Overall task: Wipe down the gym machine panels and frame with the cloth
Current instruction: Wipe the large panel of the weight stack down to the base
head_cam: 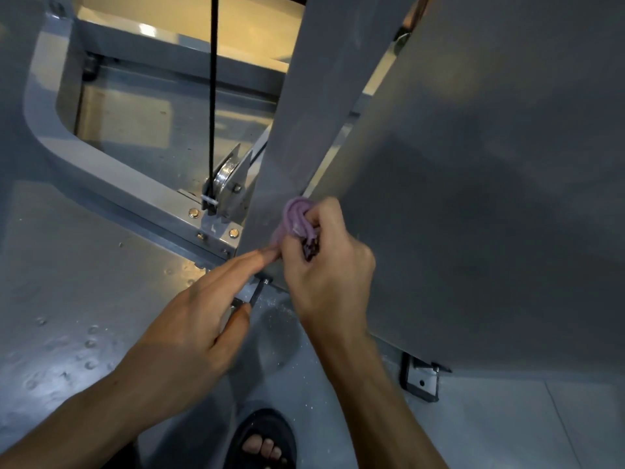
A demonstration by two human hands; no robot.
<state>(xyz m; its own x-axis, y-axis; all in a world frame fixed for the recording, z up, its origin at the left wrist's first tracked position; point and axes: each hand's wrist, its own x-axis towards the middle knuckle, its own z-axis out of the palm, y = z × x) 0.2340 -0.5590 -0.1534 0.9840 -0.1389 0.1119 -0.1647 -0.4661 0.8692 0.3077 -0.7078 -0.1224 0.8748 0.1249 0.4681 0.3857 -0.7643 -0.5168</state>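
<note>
The purple cloth (296, 220) is bunched into a wad and sits low on the machine, pressed against the bottom of the grey upright panel (304, 106), right at the seam where that panel meets the large grey side panel (490, 198). The right hand (329, 262) has its grip closed tight around the wad, fingers curled over it with the cloth bulging out above the knuckles. The left hand (199, 319) reaches in from the left with its fingers straight and together, holding nothing; the fingertips (267, 253) touch the lower edge of the cloth and the foot of the upright panel. Just left of the hands runs the grey frame rail (111, 184) with brass-coloured bolts (193, 212), and on it a metal pulley (225, 179) with a black cable (213, 79) rising straight up from it. Below the side panel a black bracket (419, 380) sits on the grey floor (67, 282). At the bottom edge, a foot in a black sandal (263, 441) stands on that floor.
</note>
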